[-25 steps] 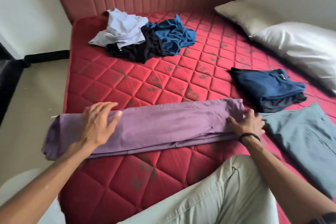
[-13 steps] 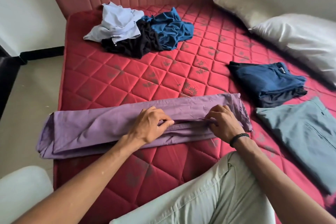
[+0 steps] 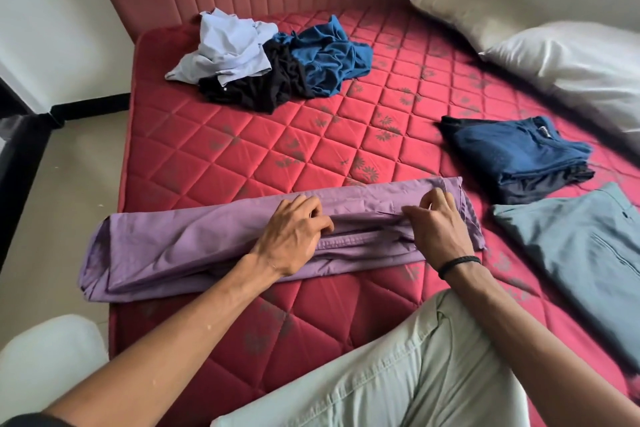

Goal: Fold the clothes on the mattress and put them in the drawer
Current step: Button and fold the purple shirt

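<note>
A purple garment (image 3: 207, 246), folded lengthwise into a long strip, was laid across the near part of the red quilted mattress (image 3: 277, 156), its left end reaching past the mattress edge. The left hand (image 3: 292, 239) was placed on the middle of the strip, its fingers curled and the cloth pinched at the central fold. The right hand (image 3: 436, 229), with a black band (image 3: 459, 265) worn at the wrist, was set toward the right end of the strip, and the same fold was pinched between its curled fingers and thumb.

At the far left of the mattress an unfolded heap was seen: a pale blue garment (image 3: 225, 45), a black garment (image 3: 256, 87) and a blue garment (image 3: 329, 59), all touching. To the right, a folded navy stack (image 3: 512, 156) was laid well apart from the heap, and a grey-green folded garment (image 3: 581, 246) was spread just near of it. A beige pillow (image 3: 474, 14) and a white pillow (image 3: 571, 62) were propped at the far right. A leg in pale trousers (image 3: 398, 374) was rested on the near mattress. No drawer was shown.
</note>
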### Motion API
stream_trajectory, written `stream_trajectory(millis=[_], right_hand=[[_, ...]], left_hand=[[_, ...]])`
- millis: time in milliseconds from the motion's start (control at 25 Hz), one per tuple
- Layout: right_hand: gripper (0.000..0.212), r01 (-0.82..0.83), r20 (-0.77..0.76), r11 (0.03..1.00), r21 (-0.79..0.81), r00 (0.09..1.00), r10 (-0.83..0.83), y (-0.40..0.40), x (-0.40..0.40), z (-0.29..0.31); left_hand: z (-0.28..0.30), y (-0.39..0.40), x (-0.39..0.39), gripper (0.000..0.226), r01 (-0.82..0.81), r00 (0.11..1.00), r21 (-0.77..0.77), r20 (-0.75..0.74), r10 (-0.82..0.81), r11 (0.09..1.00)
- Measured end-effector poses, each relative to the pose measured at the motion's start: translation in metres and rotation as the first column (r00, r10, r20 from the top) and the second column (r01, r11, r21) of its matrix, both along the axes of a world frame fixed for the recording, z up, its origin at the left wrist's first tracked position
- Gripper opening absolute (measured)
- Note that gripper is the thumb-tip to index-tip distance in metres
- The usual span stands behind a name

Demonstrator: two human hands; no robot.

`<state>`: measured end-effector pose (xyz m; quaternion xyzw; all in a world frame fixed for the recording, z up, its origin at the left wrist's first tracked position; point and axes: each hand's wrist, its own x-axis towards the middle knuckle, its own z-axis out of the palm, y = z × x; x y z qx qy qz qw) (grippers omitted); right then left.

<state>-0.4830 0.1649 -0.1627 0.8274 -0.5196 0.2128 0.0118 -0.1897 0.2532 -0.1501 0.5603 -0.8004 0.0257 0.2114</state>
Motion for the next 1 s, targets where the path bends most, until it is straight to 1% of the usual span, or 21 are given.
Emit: stream_trajectory(millis=[80, 160, 200, 280, 320, 360, 440, 480, 560, 640, 720, 800, 880, 920, 960, 1000], right_hand=[[0.025, 0.057, -0.013, 0.998, -0.016, 0.998, -0.057, 0.005, 0.01, 0.009], [0.022, 0.068, -0.027, 0.997, -0.023, 0.997, -0.069, 0.006, 0.014, 0.014], [0.019, 0.068, -0.042, 0.998, -0.008, 0.997, -0.068, 0.005, 0.014, 0.014], [0.014, 0.014, -0.056, 0.997, 0.074, 0.998, -0.009, 0.006, 0.011, 0.01], [0.018, -0.041, -0.039, 0.991, 0.128, 0.998, 0.046, 0.009, 0.007, 0.007], [0.027, -0.09, -0.032, 0.98, 0.178, 0.995, 0.097, 0.014, 0.003, 0.005], [0.045, -0.109, -0.066, 0.966, 0.233, 0.99, 0.128, 0.02, -0.004, 0.003], [0.048, -0.09, -0.075, 0.973, 0.213, 0.991, 0.108, 0.019, -0.005, 0.001], [0.046, -0.063, -0.069, 0.987, 0.144, 0.995, 0.074, 0.014, -0.005, -0.001], [0.036, -0.099, -0.084, 0.993, 0.062, 0.991, 0.104, 0.01, -0.004, -0.002], [0.018, -0.112, -0.111, 0.993, -0.019, 0.988, 0.109, 0.009, -0.004, 0.007], [0.017, -0.069, -0.112, 0.998, -0.014, 0.991, 0.067, 0.017, -0.007, 0.015], [0.014, -0.048, -0.188, 0.998, 0.037, 0.981, 0.054, 0.03, -0.01, 0.014], [0.019, -0.053, -0.246, 0.994, 0.1, 0.966, 0.077, 0.033, -0.009, 0.013], [0.027, -0.046, -0.28, 0.977, 0.21, 0.954, 0.105, 0.035, -0.007, 0.012], [0.034, -0.021, -0.277, 0.95, 0.31, 0.954, 0.112, 0.035, -0.004, 0.011]], left_hand=[[-0.005, 0.0, -0.007, 0.023, -0.044, 0.999, 0.036, -0.001, 0.044, 0.998], [-0.006, -0.001, -0.011, 0.028, -0.076, 0.997, 0.074, 0.002, 0.076, 0.994], [-0.008, -0.002, -0.012, 0.03, -0.075, 0.997, 0.086, 0.01, 0.074, 0.993], [-0.01, -0.003, -0.012, 0.022, -0.058, 0.998, 0.092, 0.007, 0.057, 0.994], [-0.011, -0.002, -0.012, 0.016, -0.049, 0.999, 0.088, -0.013, 0.05, 0.995], [-0.012, -0.002, -0.012, 0.012, -0.042, 0.998, 0.076, -0.038, 0.044, 0.996], [-0.013, 0.002, -0.011, 0.009, -0.028, 0.998, 0.046, -0.063, 0.031, 0.999], [-0.013, 0.003, -0.01, 0.008, -0.019, 0.998, 0.03, -0.061, 0.02, 0.999], [-0.014, 0.004, -0.008, 0.008, 0.009, 0.998, 0.0, -0.055, -0.009, 1.0], [-0.012, 0.005, -0.01, 0.008, 0.042, 0.998, 0.001, -0.054, -0.042, 0.999], [-0.006, 0.007, -0.013, 0.008, 0.064, 0.995, -0.006, -0.071, -0.065, 0.998], [0.0, 0.013, -0.012, 0.008, 0.09, 0.991, 0.013, -0.098, -0.088, 0.996], [-0.003, 0.022, -0.011, 0.006, 0.116, 0.989, 0.055, -0.096, -0.111, 0.992], [-0.006, 0.025, -0.011, 0.008, 0.126, 0.99, 0.08, -0.074, -0.121, 0.989], [-0.01, 0.027, -0.011, 0.015, 0.124, 0.991, 0.127, -0.061, -0.118, 0.984], [-0.012, 0.029, -0.012, 0.026, 0.11, 0.992, 0.192, -0.077, -0.097, 0.975]])
